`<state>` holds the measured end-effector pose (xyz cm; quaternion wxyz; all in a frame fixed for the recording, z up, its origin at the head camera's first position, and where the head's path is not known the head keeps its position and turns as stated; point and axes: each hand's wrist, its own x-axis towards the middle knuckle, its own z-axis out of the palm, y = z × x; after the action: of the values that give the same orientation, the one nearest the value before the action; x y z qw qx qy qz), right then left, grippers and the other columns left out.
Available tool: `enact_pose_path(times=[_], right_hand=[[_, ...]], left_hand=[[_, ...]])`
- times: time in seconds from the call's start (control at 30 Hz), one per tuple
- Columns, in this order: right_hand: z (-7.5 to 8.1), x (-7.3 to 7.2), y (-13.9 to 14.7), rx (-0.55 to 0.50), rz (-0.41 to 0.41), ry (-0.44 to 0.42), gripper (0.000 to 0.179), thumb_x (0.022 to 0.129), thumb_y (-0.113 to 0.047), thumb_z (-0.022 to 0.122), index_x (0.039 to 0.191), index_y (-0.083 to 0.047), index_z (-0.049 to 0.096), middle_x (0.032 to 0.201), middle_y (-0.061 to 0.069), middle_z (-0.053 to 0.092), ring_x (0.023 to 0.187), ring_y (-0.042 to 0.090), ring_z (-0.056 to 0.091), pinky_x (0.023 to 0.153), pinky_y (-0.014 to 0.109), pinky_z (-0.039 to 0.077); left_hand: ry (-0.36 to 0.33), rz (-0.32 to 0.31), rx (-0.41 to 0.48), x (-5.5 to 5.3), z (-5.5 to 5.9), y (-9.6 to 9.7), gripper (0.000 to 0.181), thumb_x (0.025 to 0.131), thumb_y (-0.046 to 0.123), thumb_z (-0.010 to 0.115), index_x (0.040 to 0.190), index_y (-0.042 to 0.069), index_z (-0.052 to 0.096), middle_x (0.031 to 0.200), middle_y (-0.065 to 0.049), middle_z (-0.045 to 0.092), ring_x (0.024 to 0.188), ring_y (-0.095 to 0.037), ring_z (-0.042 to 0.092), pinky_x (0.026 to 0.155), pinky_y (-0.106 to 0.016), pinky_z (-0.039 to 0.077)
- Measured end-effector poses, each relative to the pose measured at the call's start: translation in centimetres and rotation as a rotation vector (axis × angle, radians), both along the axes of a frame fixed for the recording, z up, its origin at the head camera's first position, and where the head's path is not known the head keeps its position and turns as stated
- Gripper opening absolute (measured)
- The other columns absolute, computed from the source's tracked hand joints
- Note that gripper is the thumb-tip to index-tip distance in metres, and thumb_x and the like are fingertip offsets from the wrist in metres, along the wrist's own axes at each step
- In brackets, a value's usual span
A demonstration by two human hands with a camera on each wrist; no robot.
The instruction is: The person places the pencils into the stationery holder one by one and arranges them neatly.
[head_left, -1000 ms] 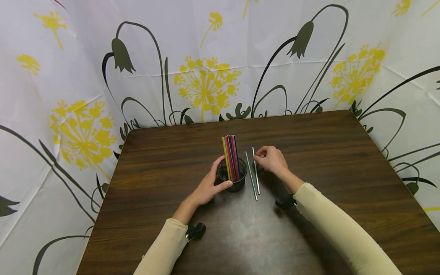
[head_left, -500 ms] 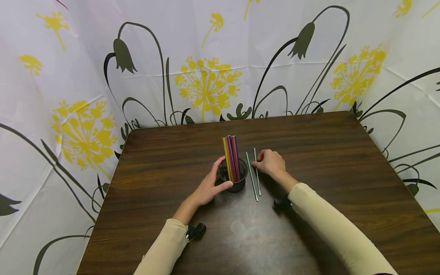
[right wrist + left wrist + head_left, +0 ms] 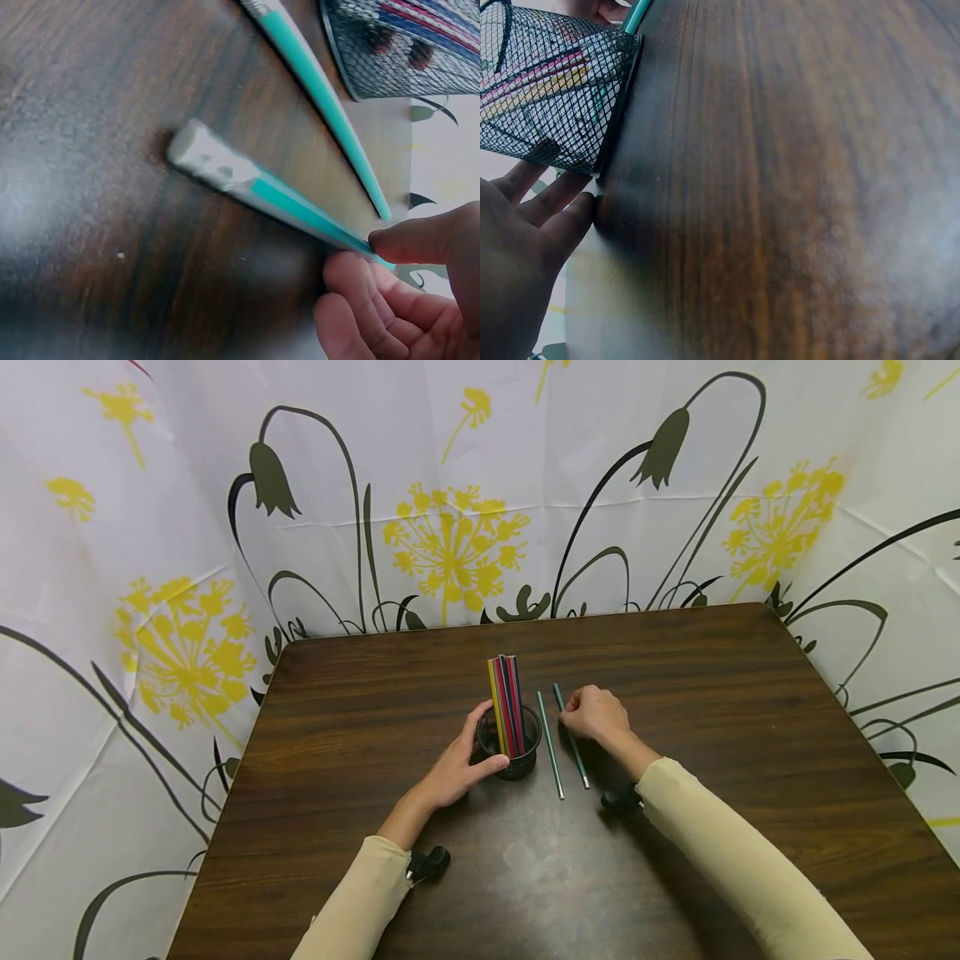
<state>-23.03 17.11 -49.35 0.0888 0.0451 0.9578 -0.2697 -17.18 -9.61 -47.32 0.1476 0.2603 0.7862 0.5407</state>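
A black mesh pencil cup (image 3: 522,767) stands on the table, holding several yellow, red and dark blue pencils (image 3: 507,702). My left hand (image 3: 452,770) holds it from the left, thumb at the near side and fingers round the far side; in the left wrist view the fingers (image 3: 551,199) lie by its mesh wall. To the cup's right, my right hand (image 3: 597,715) pinches a green pencil (image 3: 292,204) between thumb and fingers. Its white eraser end points toward the person, low at the tabletop. Another green pencil (image 3: 551,747) lies between the cup and the held one.
The brown wooden table (image 3: 360,710) extends on all sides of the cup. A flower-printed curtain (image 3: 480,460) hangs behind it and at both sides. Each wrist wears a small black camera, one of them the left wrist camera (image 3: 429,864).
The pinched pencil's near end has swung right, away from the other pencil, and its green side now shows from above. My right hand shifted slightly left, then right. My left hand stays on the cup.
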Motion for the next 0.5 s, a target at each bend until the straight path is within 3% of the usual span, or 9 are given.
enact_pose_path(times=[0.13, 0.27, 0.5], right_hand=[[0.4, 0.3, 0.7, -0.054, 0.012, -0.044, 0.017, 0.087, -0.029, 0.067, 0.081, -0.014, 0.068, 0.059, -0.002, 0.064, 0.054, 0.015, 0.061, 0.052, 0.035, 0.045], [1.0, 0.7, 1.3, -0.100, 0.011, -0.019, 0.016, 0.089, -0.027, 0.065, 0.084, -0.012, 0.068, 0.060, -0.003, 0.064, 0.053, 0.014, 0.061, 0.051, 0.033, 0.044], [4.2, 1.3, 1.4, -0.225, 0.001, 0.204, 0.018, 0.091, -0.027, 0.065, 0.093, -0.010, 0.070, 0.075, -0.001, 0.068, 0.062, 0.014, 0.063, 0.062, 0.034, 0.046]], left_hand=[[0.007, 0.007, -0.005, 0.0, 0.0, 0.0, 0.080, 0.095, 0.014, 0.063, 0.157, 0.017, 0.012, 0.147, -0.023, 0.037, 0.134, -0.040, 0.040, 0.108, -0.054, 0.032], [0.006, 0.008, -0.008, 0.0, 0.0, 0.1, 0.080, 0.095, 0.013, 0.064, 0.157, 0.016, 0.013, 0.147, -0.023, 0.037, 0.134, -0.040, 0.040, 0.108, -0.054, 0.032], [0.001, 0.004, -0.009, 0.0, 0.1, 0.0, 0.080, 0.095, 0.013, 0.063, 0.157, 0.017, 0.012, 0.148, -0.023, 0.036, 0.135, -0.041, 0.038, 0.109, -0.055, 0.031]])
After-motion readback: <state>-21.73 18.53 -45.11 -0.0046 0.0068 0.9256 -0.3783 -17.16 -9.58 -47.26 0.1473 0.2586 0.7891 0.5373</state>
